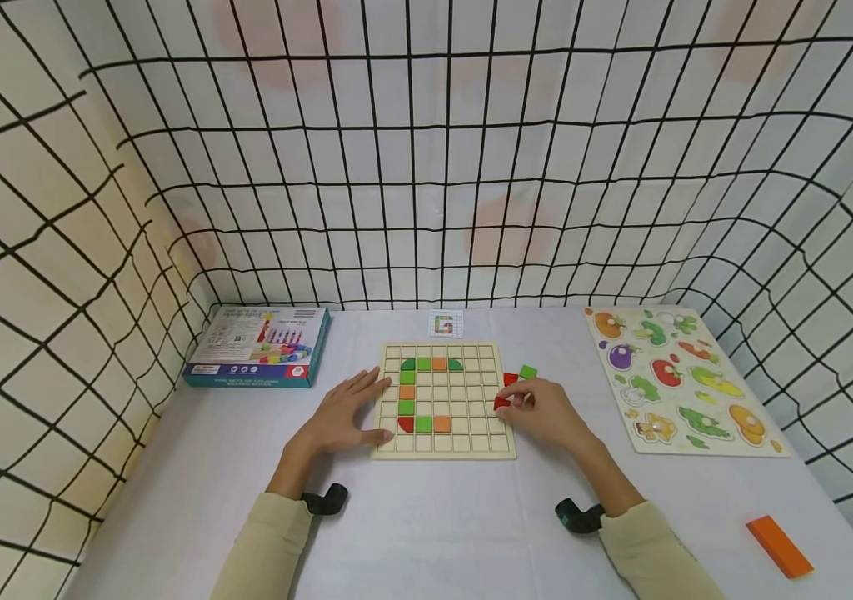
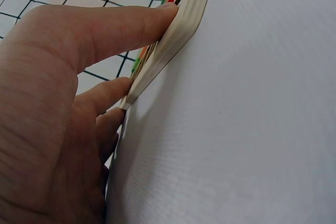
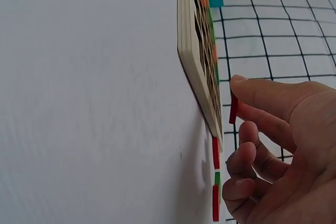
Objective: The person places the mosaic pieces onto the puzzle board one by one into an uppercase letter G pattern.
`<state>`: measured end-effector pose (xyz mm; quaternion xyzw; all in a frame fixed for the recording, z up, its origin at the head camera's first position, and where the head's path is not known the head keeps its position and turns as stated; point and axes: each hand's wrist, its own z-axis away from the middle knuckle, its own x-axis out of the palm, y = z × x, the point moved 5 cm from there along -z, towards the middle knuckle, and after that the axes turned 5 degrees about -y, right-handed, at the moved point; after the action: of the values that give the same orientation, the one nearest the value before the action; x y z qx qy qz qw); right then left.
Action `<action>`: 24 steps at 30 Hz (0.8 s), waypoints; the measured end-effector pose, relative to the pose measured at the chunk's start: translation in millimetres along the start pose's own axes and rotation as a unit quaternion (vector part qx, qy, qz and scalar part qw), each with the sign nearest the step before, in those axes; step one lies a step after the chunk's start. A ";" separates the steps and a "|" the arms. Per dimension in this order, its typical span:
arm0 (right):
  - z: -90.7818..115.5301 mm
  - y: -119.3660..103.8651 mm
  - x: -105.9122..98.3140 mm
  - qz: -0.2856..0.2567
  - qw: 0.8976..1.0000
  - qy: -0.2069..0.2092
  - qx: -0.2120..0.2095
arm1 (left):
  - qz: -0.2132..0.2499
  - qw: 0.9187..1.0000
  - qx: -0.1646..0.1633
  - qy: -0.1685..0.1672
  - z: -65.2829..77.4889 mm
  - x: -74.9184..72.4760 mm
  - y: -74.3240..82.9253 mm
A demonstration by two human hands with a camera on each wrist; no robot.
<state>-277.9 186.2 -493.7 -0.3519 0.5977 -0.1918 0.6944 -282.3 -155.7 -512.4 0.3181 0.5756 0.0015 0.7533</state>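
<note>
A wooden grid board [image 1: 464, 387] lies on the table, with green, orange and red tiles set in some of its squares. Fingers and thumb of my left hand [image 1: 341, 414] rest along the board's left edge; in the left wrist view the thumb touches its rim [image 2: 181, 30]. Between thumb and finger, my right hand [image 1: 546, 410] pinches a red tile [image 3: 233, 108] near the board's right edge, raised off the table. Loose beside the board are a red tile [image 1: 511, 379] and a green tile [image 1: 528, 372], partly hidden by the hand in the head view.
Behind the board lies a small pattern card [image 1: 446, 323] with a coloured G shape. A boxed set [image 1: 257, 348] is at the left, and a vegetable puzzle board [image 1: 685, 379] at the right. An orange block [image 1: 779, 547] lies front right. Black netting surrounds the table.
</note>
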 end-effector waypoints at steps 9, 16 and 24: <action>-3.1 -19.5 20.1 -0.019 0.999 -0.032 -0.030 | 0.001 1.000 0.004 0.004 -1.0 0.1 -2.4; -4.0 -32.2 32.0 -0.021 0.997 -0.056 -0.053 | 0.000 1.000 -0.002 -0.002 -1.1 0.4 -2.5; -3.3 -39.6 44.1 -0.023 0.994 -0.078 -0.072 | -0.001 1.000 -0.001 0.001 -0.8 0.9 -2.7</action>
<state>-265.6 128.2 -496.1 -0.4285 0.5452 -0.1365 0.7074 -283.7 -157.2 -514.6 0.3169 0.5768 0.0017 0.7529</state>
